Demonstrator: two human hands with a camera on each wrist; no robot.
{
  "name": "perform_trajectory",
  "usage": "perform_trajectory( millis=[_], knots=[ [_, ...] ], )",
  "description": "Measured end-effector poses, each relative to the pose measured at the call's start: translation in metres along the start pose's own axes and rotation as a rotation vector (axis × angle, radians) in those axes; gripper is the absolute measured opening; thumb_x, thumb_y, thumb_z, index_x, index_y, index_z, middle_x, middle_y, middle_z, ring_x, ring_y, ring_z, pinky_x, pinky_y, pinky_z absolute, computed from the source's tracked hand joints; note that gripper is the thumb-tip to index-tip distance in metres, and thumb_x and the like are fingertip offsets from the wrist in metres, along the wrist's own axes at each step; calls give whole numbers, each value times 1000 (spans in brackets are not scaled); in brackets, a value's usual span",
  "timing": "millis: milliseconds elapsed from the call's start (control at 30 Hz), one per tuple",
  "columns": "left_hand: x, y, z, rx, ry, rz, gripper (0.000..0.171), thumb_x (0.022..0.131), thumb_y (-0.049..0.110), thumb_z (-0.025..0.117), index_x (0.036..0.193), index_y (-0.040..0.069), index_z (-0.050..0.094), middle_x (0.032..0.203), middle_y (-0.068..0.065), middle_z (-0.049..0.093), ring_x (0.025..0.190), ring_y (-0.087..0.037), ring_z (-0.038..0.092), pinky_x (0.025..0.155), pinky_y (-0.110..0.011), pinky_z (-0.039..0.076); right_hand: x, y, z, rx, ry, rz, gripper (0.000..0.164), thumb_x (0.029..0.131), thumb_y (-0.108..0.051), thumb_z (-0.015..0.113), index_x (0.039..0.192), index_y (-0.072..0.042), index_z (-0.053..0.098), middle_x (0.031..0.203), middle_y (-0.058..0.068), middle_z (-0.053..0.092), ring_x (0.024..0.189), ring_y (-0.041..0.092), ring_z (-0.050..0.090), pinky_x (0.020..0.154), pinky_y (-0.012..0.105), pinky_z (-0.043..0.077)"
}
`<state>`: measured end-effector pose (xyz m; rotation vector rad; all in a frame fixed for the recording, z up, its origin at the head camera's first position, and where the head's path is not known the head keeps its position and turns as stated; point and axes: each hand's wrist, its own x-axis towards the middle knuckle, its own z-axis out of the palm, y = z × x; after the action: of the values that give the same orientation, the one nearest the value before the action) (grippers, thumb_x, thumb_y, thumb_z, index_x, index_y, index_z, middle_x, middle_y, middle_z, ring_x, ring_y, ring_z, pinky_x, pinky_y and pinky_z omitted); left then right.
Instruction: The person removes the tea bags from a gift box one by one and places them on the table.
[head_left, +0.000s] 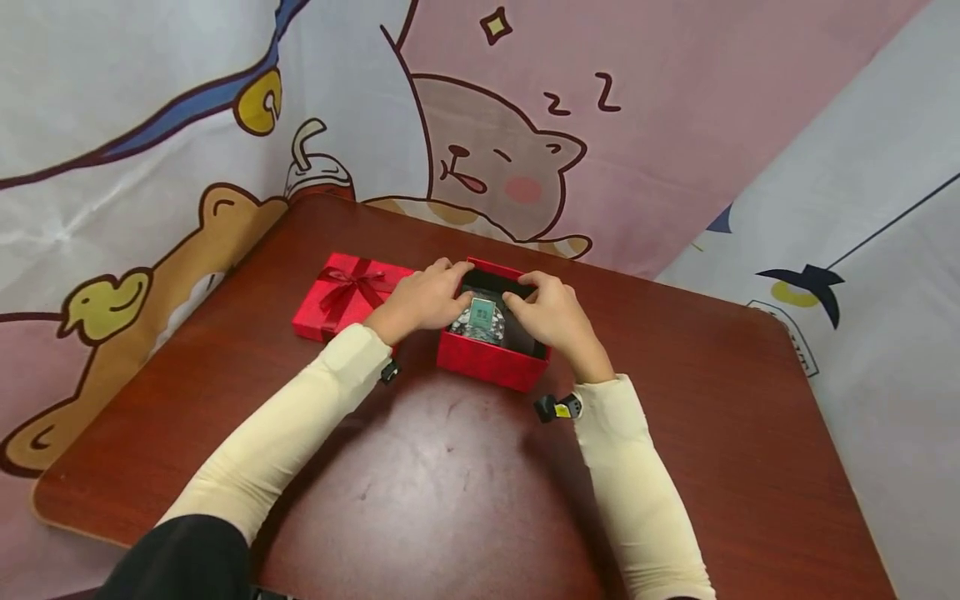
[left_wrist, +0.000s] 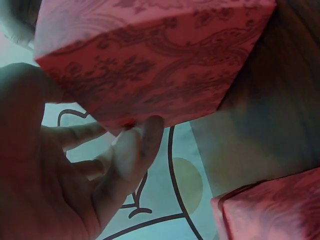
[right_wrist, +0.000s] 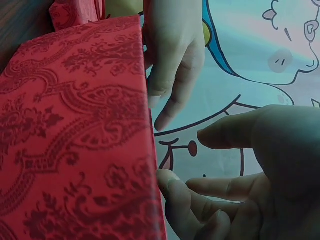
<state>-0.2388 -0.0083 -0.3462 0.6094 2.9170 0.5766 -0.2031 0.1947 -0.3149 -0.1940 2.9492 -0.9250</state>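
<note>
An uncovered red box (head_left: 491, 367) with a dark lining stands between the hands in the head view. Inside it sits a small item (head_left: 482, 315) with a pale green rectangular face and a grey-white patterned area around it. My left hand (head_left: 429, 298) is at the left rim, its thumb reaching over the inside beside the item. At the right rim is my right hand (head_left: 553, 312), with its thumb over the inside too. Patterned outer walls of the box (left_wrist: 150, 65) fill much of both wrist views. Fingertips (right_wrist: 169, 179) of the right hand are right at the box's edge.
A red lid (head_left: 345, 292) with a dark red ribbon bow lies left of the box, partly behind the left hand. Both stand on a reddish-brown table (head_left: 712, 417). A cartoon-printed cloth (head_left: 637, 125) hangs along the table's back and left.
</note>
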Motion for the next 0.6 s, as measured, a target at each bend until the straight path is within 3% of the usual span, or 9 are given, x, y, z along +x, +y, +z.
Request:
perform_trajectory(
  millis=[467, 600],
  knots=[
    [1, -3, 9, -63, 61, -18, 55, 96, 29, 55, 148, 15, 43, 138, -14, 51, 119, -36, 57, 95, -53, 47, 13, -1, 17, -16, 14, 34, 49, 92, -30, 62, 129, 2, 60, 99, 15, 72, 92, 27, 67, 81, 43, 53],
    [1, -4, 10, -60, 61, -16, 56, 96, 29, 55, 148, 15, 42, 139, -14, 51, 118, -36, 57, 93, -54, 48, 18, 0, 21, -49, -10, 57, 50, 93, -30, 61, 130, 3, 58, 110, 18, 70, 98, 29, 66, 86, 45, 52]
  ],
)
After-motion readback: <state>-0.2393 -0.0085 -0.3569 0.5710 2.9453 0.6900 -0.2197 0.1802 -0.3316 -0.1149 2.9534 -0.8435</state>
